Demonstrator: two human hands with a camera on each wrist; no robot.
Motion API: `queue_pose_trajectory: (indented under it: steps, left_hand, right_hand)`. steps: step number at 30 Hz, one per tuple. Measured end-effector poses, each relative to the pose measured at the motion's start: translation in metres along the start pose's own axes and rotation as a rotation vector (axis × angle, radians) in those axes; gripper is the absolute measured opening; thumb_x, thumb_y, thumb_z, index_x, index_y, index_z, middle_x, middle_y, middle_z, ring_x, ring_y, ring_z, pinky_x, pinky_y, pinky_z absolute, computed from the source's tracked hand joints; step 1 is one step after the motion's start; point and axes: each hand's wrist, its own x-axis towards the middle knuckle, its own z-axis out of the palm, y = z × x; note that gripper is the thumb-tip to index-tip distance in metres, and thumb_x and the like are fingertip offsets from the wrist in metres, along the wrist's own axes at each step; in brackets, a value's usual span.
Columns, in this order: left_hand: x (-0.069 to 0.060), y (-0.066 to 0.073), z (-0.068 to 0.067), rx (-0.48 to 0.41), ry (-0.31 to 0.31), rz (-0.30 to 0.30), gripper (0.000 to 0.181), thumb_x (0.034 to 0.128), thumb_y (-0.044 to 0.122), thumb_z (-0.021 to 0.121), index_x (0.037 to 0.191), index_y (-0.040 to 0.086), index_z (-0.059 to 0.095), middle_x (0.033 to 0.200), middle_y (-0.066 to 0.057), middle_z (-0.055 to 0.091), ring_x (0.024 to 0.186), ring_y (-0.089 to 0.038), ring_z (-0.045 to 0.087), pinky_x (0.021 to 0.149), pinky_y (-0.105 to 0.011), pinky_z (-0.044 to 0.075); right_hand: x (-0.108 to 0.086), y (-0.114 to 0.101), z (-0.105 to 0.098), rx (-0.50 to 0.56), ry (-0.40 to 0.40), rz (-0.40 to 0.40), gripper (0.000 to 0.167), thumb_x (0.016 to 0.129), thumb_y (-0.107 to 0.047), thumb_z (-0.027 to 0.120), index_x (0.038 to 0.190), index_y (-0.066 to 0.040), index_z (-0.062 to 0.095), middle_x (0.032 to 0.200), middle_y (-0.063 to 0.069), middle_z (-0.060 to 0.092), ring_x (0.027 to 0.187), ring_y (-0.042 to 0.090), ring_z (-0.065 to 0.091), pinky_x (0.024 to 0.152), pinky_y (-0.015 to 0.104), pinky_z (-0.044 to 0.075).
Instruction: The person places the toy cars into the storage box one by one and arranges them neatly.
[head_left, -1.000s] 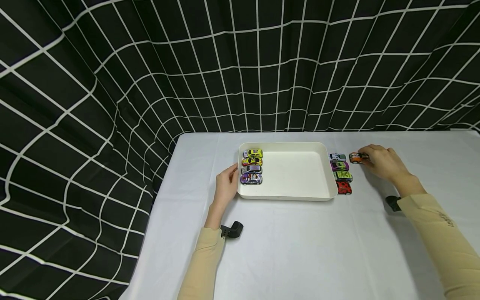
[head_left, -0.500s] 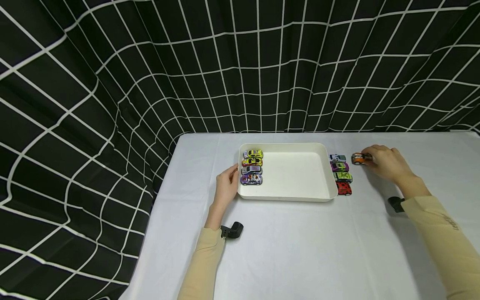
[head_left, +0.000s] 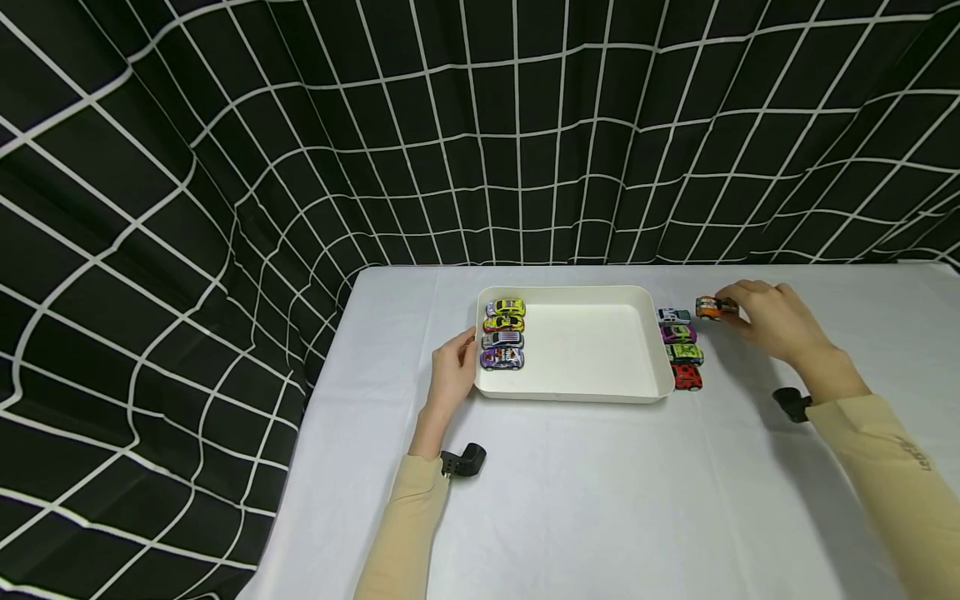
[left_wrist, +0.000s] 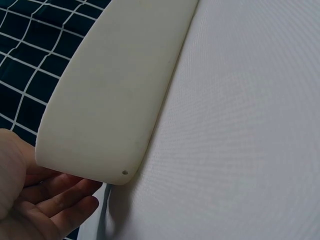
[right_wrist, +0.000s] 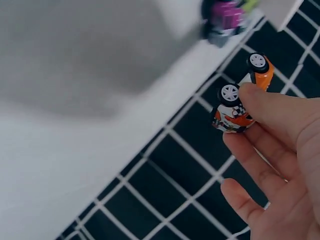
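Observation:
My right hand (head_left: 772, 321) pinches an orange toy car (head_left: 707, 307) with white and checkered markings, between thumb and fingers. In the right wrist view the toy car (right_wrist: 236, 112) shows its wheels side-on, its middle partly covered by the thumb. At the left end of a white tray (head_left: 577, 397), my left hand (head_left: 452, 367) touches the outer wall. The left wrist view shows loosely bent fingers (left_wrist: 70, 200) against the tray's end; their tips are partly hidden. Several toy cars stand in a column inside the tray's left end, among them a yellow car (head_left: 506, 307) and a purple car (head_left: 502, 358).
Beside the tray's right wall, several more toy cars stand in a column, including a red car (head_left: 687, 377) and a purple-and-green car (head_left: 678, 333). A white cloth covers the table (head_left: 570, 500). Behind it hangs a black curtain (head_left: 540, 167) with white grid lines.
My right hand has shifted the orange car slightly right, then back left and a little upward, toward the column of cars by the tray. The left hand and tray have stayed still.

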Motion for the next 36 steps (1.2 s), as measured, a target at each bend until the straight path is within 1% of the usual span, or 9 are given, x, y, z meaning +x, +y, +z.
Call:
queue_pose_trajectory:
  steps: [7,14,20,24,27,36]
  left_hand:
    - [0.000,0.000,0.000,0.001,-0.001,-0.008,0.031,0.0936,0.002,0.050,0.124,-0.006,0.055,0.112,-0.022,0.062,0.092,-0.025,0.064,0.076,-0.026,0.054]
    - [0.000,0.000,0.000,-0.001,0.004,0.006,0.031,0.0935,0.002,0.050,0.123,-0.007,0.055,0.111,-0.022,0.062,0.091,-0.026,0.065,0.075,-0.027,0.054]
    - [0.000,0.000,0.000,0.002,0.003,0.004,0.031,0.0936,0.002,0.050,0.123,-0.006,0.055,0.112,-0.022,0.062,0.089,-0.025,0.065,0.074,-0.026,0.054]
    - [0.000,0.000,0.000,0.006,0.001,-0.003,0.031,0.0936,0.002,0.050,0.124,-0.006,0.055,0.112,-0.022,0.062,0.089,-0.025,0.064,0.074,-0.025,0.054]
    - [0.000,0.000,0.000,0.010,0.002,-0.006,0.032,0.0936,0.003,0.050,0.124,-0.006,0.054,0.112,-0.022,0.062,0.090,-0.025,0.064,0.075,-0.025,0.054]
    - [0.001,0.000,0.001,0.008,-0.002,0.003,0.031,0.0937,0.002,0.050,0.123,-0.006,0.055,0.111,-0.023,0.062,0.090,-0.025,0.064,0.075,-0.026,0.054]
  right_hand:
    - [0.009,-0.027,-0.013,0.000,-0.001,-0.032,0.028,0.074,0.001,0.073,0.100,0.005,0.064,0.098,0.024,0.063,0.092,0.037,0.057,0.071,0.053,0.040]
    - [0.017,-0.051,-0.017,0.006,0.028,-0.118,0.028,0.072,0.002,0.074,0.098,0.004,0.065,0.095,0.019,0.065,0.089,0.034,0.058,0.069,0.049,0.041]
    - [0.023,-0.069,-0.015,-0.007,0.034,-0.184,0.028,0.071,-0.001,0.077,0.097,0.002,0.066,0.092,0.015,0.065,0.084,0.031,0.060,0.067,0.045,0.042]
    - [0.027,-0.079,-0.013,0.009,0.045,-0.239,0.029,0.069,0.002,0.077,0.096,0.003,0.066,0.091,0.015,0.065,0.084,0.032,0.060,0.065,0.045,0.042]
    - [0.031,-0.087,-0.010,0.031,0.045,-0.269,0.029,0.069,0.003,0.076,0.096,0.003,0.065,0.091,0.016,0.065,0.085,0.032,0.060,0.066,0.045,0.042]
    - [0.042,-0.113,0.001,0.048,0.001,-0.299,0.025,0.071,0.000,0.076,0.095,0.000,0.066,0.092,0.012,0.066,0.086,0.028,0.060,0.066,0.040,0.041]
